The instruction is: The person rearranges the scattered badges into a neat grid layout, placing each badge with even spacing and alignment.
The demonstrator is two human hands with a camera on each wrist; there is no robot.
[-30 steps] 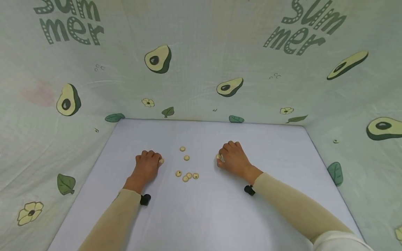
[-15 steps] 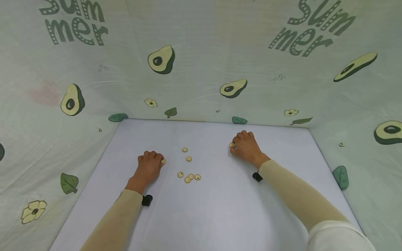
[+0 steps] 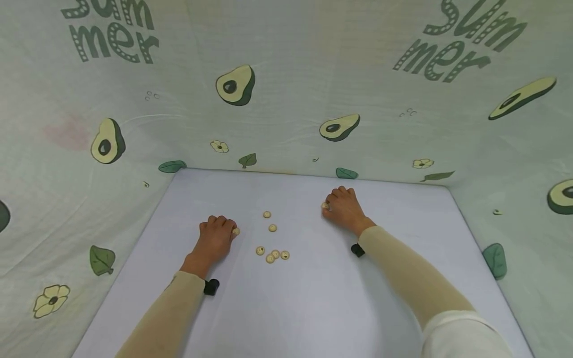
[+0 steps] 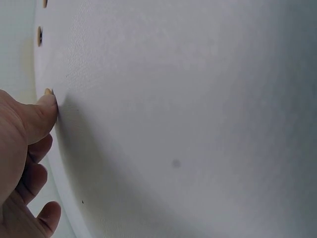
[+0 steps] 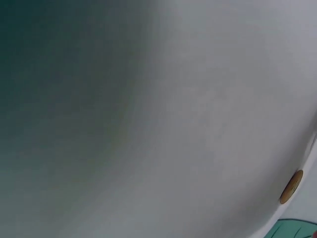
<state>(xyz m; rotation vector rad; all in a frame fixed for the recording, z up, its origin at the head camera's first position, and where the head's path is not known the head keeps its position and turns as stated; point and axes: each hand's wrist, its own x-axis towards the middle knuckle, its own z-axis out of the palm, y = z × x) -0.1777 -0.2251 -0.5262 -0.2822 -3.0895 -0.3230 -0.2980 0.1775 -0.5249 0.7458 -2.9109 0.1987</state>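
Note:
In the head view my left hand rests low over the white table and pinches a small round wooden disc at its fingertips. The left wrist view shows the thumb against that disc's edge. Further right and back, my right hand holds another small disc between thumb and fingers. A brown disc appears at the right wrist view's lower right; the right hand is almost wholly outside that view. Between the hands lie several similar discs, including a separate one at the back and an overlapping one in front.
The white tabletop runs back to a hanging cloth printed with avocados and leaves, which also encloses both sides. A small black camera sits at the left wrist and another black camera at the right.
My right hand has carried its disc back and to the right, then slightly left. My left hand keeps its place with its disc. The head view has shifted slightly.

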